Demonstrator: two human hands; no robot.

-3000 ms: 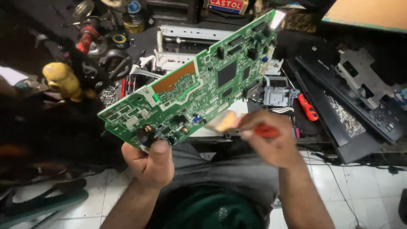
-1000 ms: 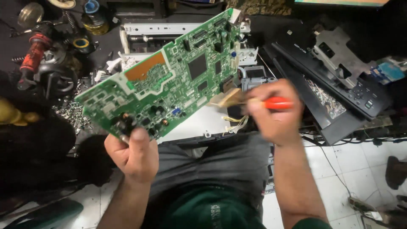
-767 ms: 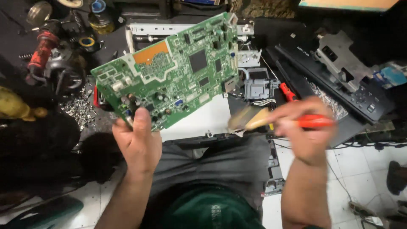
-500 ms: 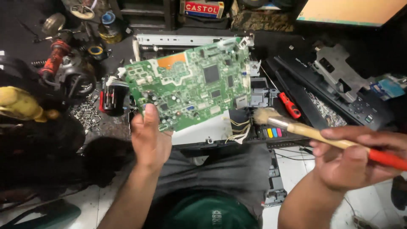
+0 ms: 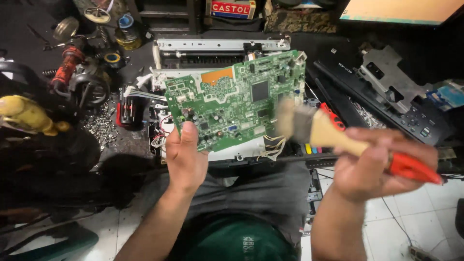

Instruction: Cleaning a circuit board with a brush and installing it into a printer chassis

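Looking down from the head view: left hand (image 5: pixel 186 157) closed on the lower left corner of a green circuit board (image 5: pixel 237 99), thumb lying up across the front face, fingers hidden behind. Board is a flat rectangle, tilted, its long edge rising toward 2 o'clock; surface crowded with small parts, a square black chip near centre, a bare orange-copper patch at its upper edge.

Right hand (image 5: pixel 374 164) wrapped fully round the handle of a paintbrush (image 5: pixel 333 135). Handle pale wood with a glossy red end sticking out past the hand toward 3 o'clock; bristles tan, blurred, at the board's right edge. Touching or not, cannot tell.

Behind the board, at 12 o'clock, an opened printer (image 5: pixel 217 53): white plastic frame, long grey metal rail, loose pale wires hanging at its lower edge. At 2 o'clock, a black plastic panel (image 5: pixel 386 92) with small buttons and a grey metal bracket on it.

At 9 to 10 o'clock: scatter of small metal screws (image 5: pixel 101 128), a red and black holder of bits (image 5: pixel 128 110), a yellow rounded object (image 5: pixel 26 115).

At 12 o'clock, top edge: a flat rectangular box (image 5: pixel 231 8), red label with white lettering. At 1 o'clock, a tan board (image 5: pixel 401 10), teal-edged.
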